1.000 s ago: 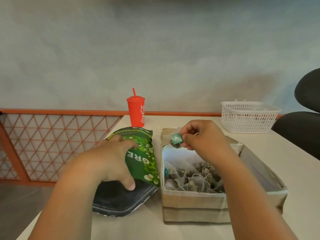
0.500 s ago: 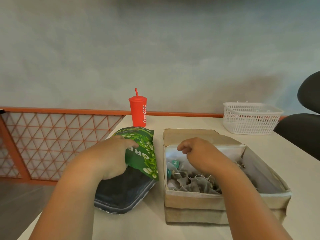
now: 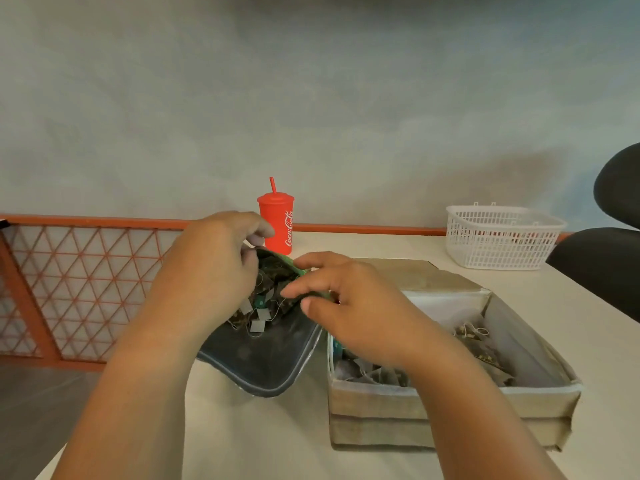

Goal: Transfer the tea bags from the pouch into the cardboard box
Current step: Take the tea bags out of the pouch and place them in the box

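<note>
Strings [image 3: 255, 335] of tea bags [image 3: 265, 306] look tangled: left hand [image 3: 207, 271] grips the pouch [image 3: 263, 363]; right hand [image 3: 356, 313], loose, empty, may drag extras out.

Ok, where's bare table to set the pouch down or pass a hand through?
Bare table lies along the near edge in front of the pouch; behind the cardboard box, between red cup and white basket; and right of the box. Crowded: left hand and right hand meet at the pouch mouth, and pouch and box nearly touch.
</note>
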Demonstrator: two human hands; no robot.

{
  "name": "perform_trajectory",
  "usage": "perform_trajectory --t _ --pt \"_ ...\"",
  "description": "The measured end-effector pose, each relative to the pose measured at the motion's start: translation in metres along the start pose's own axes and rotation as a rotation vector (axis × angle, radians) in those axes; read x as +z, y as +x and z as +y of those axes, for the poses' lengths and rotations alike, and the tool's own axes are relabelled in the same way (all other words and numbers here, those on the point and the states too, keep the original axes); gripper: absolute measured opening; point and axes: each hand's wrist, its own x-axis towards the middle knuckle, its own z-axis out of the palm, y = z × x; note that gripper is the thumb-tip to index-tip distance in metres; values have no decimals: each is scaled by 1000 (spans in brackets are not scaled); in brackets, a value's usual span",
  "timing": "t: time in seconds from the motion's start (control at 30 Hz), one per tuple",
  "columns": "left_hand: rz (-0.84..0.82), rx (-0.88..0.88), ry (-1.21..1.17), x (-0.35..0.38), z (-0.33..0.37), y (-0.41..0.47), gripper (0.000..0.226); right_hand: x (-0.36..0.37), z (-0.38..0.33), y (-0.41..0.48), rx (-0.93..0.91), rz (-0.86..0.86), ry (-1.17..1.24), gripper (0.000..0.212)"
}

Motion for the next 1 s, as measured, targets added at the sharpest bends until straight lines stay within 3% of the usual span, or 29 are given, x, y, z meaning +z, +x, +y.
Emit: perform_trajectory --t 0.27,0.4,0.6,0.8,1.0 --pt "84 52 -98 -13 22 -2 19 1 5 2 -31 82 -180 57" --pt "-165 89 -171 -13 36 -9 18 4 11 6 -37 100 -143 60" --pt "-591 -28 167 22 16 -7 17 7 12 5 -17 82 -120 61" --pt "-748 -187 386 51 -9 -4 38 16 2 5 -48 27 -114 63" --pt "-785 -307 418 61 -28 -4 39 19 -6 4 -61 -33 -133 62"
